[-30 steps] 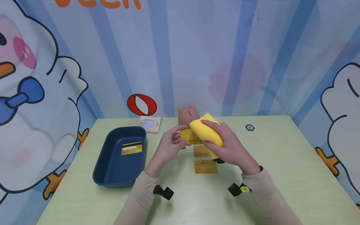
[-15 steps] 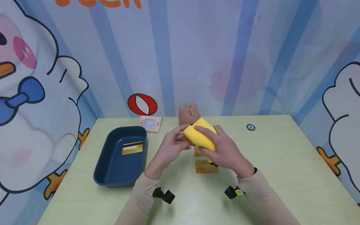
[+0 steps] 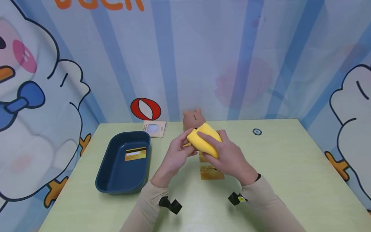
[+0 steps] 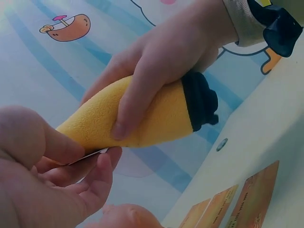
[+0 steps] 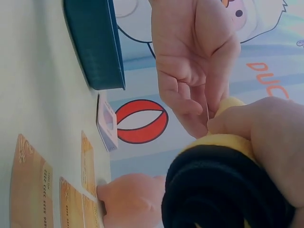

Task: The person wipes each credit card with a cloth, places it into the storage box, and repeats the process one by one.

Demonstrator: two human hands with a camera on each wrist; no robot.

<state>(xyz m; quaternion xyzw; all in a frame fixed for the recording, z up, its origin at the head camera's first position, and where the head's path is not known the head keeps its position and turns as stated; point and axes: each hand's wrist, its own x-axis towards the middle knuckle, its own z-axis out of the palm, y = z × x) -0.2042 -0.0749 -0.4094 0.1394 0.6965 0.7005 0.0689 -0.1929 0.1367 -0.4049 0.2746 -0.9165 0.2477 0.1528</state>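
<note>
My left hand pinches a gold bank card by its edge; in both wrist views only a thin sliver of it shows. The right hand grips a rolled yellow cloth with a black edge, bunched in the fingers. The cloth's tapered end lies against the card and covers most of it. Both hands are raised over the middle of the table, close together. Beneath them lie more gold cards, one at the front and another partly hidden by the right hand.
To the left stands a deep blue tray with one card inside, stripe side up. Behind the hands sits a brown piggy bank. A pale card holder is at the back edge, and a small round chip at back right.
The right hand has moved the cloth left and slightly down, over the card that the left hand holds, so the card is now mostly hidden. The left hand keeps nearly the same place.
</note>
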